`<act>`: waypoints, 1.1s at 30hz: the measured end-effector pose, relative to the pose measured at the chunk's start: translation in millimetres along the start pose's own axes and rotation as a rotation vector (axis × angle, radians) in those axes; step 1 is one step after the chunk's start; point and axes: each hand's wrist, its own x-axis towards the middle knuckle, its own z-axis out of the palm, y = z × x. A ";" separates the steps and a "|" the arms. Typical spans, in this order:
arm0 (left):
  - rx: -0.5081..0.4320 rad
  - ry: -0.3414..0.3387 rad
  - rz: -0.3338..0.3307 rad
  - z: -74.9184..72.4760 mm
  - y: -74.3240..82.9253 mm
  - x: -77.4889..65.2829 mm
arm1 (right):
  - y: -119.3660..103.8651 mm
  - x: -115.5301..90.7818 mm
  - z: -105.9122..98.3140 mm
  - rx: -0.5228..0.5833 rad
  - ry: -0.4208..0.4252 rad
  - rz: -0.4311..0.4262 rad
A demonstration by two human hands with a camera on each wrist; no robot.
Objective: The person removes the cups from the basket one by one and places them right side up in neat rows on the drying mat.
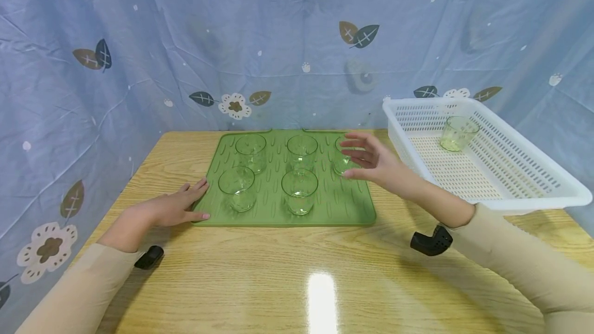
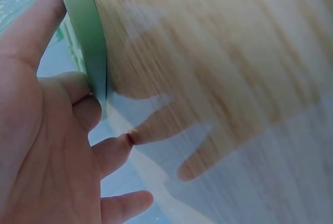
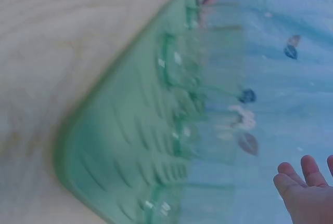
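Note:
A green ridged drying mat (image 1: 334, 205) lies on the table, bearing clear green-tinted glasses: a back row of three and a front row of two. My left hand (image 1: 174, 206) rests at the mat's left edge, fingers spread, with thumb and fingertips against the rim (image 2: 86, 31). Over the mat's right side is my right hand (image 1: 371, 164), its thumb and fingers parted and nothing gripped. It partly hides the back right glass (image 1: 341, 156) in the head view. The right wrist view has the right hand's fingers (image 3: 307, 174) extended, apart from the glasses (image 3: 179, 60).
At the right stands a white perforated plastic basket (image 1: 510, 204) with one more glass (image 1: 458, 135) inside. The wooden table (image 1: 241, 277) extends in front of the mat. A blue patterned cloth (image 1: 297, 40) hangs behind and along both sides.

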 end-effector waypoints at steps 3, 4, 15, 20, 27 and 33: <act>0.004 0.000 -0.002 -0.4 0.4 -0.3 | -13.0 -2.2 -13.1 -0.023 0.029 -0.026; 0.004 -0.001 -0.003 -0.6 0.4 -0.2 | -16.9 -2.9 -18.1 -0.034 0.038 -0.029; -0.008 -0.012 -0.009 -0.8 0.4 -0.7 | -36.6 -6.4 -85.8 -0.129 0.234 -0.108; -0.011 -0.011 -0.007 -0.4 0.0 -0.3 | -33.6 -6.6 -116.0 -0.244 0.335 -0.045; -0.005 -0.015 -0.010 1.1 -3.0 1.4 | -27.1 -4.7 -149.0 -0.342 0.407 0.048; -0.006 -0.011 -0.005 -0.3 -3.1 2.9 | -13.0 -0.6 -173.6 -0.404 0.469 0.115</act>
